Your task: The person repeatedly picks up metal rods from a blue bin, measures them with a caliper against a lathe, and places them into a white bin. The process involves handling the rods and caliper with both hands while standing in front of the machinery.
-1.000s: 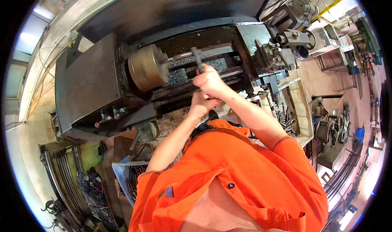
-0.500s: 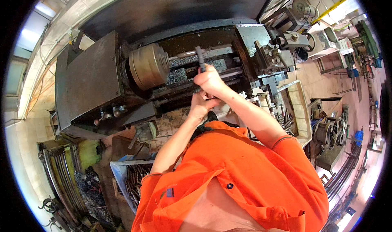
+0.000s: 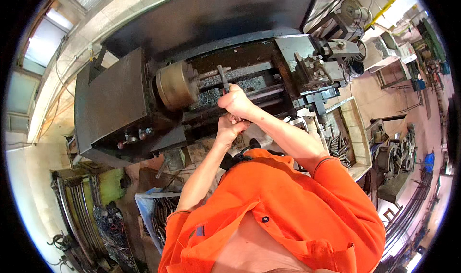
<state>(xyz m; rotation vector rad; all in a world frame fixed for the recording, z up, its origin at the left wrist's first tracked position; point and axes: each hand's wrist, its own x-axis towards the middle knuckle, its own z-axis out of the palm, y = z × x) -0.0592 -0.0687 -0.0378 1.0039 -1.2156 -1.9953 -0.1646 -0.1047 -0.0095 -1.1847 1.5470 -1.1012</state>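
My right hand (image 3: 235, 104) is closed around a narrow grey metal tool (image 3: 222, 75), which points away from me over the lathe bed; its exact kind is not clear. The tool's far end is beside a slim metal rod (image 3: 210, 74) that sticks out of the lathe chuck (image 3: 176, 84). Just below, my left hand (image 3: 229, 130) has its fingers curled, close against the right hand. Whatever lies inside those left fingers is hidden. Metal chips (image 3: 209, 96) cover the bed under the tool.
The lathe headstock (image 3: 113, 100) stands at the left, with control levers (image 3: 132, 137) on its front. At the right are the tool post (image 3: 314, 68) and a handwheel (image 3: 357, 49). A pale tray (image 3: 362, 138) and a blue-white bin (image 3: 144, 210) hold metal pieces.
My view has shifted slightly. My right hand and the tool have moved left toward the chuck, and the tool now tilts further left. The left hand stays close below.
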